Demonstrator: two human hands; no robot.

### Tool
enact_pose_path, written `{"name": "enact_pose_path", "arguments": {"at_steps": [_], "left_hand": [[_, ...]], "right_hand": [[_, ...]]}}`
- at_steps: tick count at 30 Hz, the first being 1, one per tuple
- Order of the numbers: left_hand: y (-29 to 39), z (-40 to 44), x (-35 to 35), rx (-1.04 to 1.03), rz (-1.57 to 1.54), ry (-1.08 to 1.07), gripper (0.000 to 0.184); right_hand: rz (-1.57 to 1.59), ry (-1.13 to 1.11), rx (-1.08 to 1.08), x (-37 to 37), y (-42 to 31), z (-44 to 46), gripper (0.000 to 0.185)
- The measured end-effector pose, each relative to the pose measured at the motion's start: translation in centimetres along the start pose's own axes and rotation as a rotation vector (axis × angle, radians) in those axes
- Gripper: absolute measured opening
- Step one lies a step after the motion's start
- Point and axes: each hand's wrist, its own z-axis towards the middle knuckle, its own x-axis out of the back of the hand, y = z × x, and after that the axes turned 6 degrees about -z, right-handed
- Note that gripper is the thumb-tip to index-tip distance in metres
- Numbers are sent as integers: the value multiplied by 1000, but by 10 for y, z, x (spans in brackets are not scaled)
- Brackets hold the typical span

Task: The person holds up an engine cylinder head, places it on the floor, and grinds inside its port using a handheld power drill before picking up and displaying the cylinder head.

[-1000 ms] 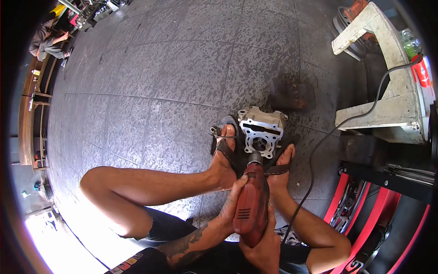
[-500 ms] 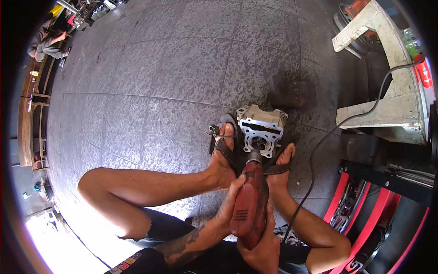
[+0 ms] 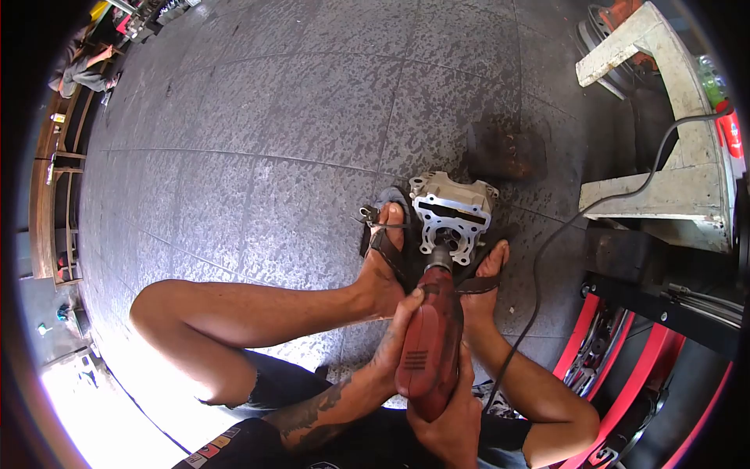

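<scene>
A red power drill (image 3: 429, 336) points away from me, its chuck at the near face of a metal engine cylinder head (image 3: 454, 209). The cylinder head stands on the floor between my sandalled feet. My left hand (image 3: 401, 332) grips the drill's body from the left side, thumb lying along its top. My right hand (image 3: 451, 426) is wrapped round the drill's handle at the rear. The drill's tip is hidden inside the opening of the cylinder head.
A power cord (image 3: 537, 285) runs up along the right to a worn white wooden stand (image 3: 687, 141). A dark block (image 3: 506, 152) lies beyond the cylinder head. Red metal rails (image 3: 647, 383) stand at lower right. Another person (image 3: 84, 74) sits far left by a wooden bench (image 3: 45, 180).
The drill and the cylinder head sit slightly higher in view, with the camera view shifted a little. Both hands keep their grip on the drill.
</scene>
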Motion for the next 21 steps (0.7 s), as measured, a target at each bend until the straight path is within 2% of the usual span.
{"name": "enact_pose_path", "arguments": {"at_steps": [3,5,9,11,21], "left_hand": [[-4,-4,-1,-49,88,91,66],[1,0,2,40,23,43,66],[-1,-5,-3,-16,60,36,67],[-5,-6,-2,-9,12,48,58],[-5,-1,3,29,-1,47,61]], "right_hand": [[-21,8,23,-1,4,-4,99],[-47,20,30,-4,6,4,99],[-41,68,67,0,-4,-1,99],[4,29,67,0,1,-5,100],[-14,36,33,-2,4,-3,103]]}}
